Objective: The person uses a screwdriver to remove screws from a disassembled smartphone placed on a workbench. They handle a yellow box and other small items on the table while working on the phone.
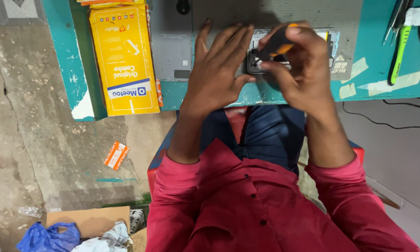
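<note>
- The opened, dark rectangular phone (266, 63) lies flat on the grey perforated work mat (284, 14), which covers the far part of the teal-painted wooden bench (378, 88).
- The left hand (217, 70) rests spread and flat on the mat, its fingertips touching the phone's left edge, gripping nothing.
- The right hand (298, 65) is curled directly over the phone, its fingers closed around a black-and-orange-handled screwdriver (276, 45) that slants down onto the phone's left part (the tip itself is too small to make out).
- Well left of the phone, a long yellow cardboard box (123, 58) lies flat on the bench, beside the mat's left edge.
- Well right of the phone, a green-handled tool (399, 56) and metal tweezers (396, 18) lie near the bench's right end.
- Below the phone, past the bench edge, a small orange-and-white packet (116, 155) lies on the concrete floor (33, 140).
</note>
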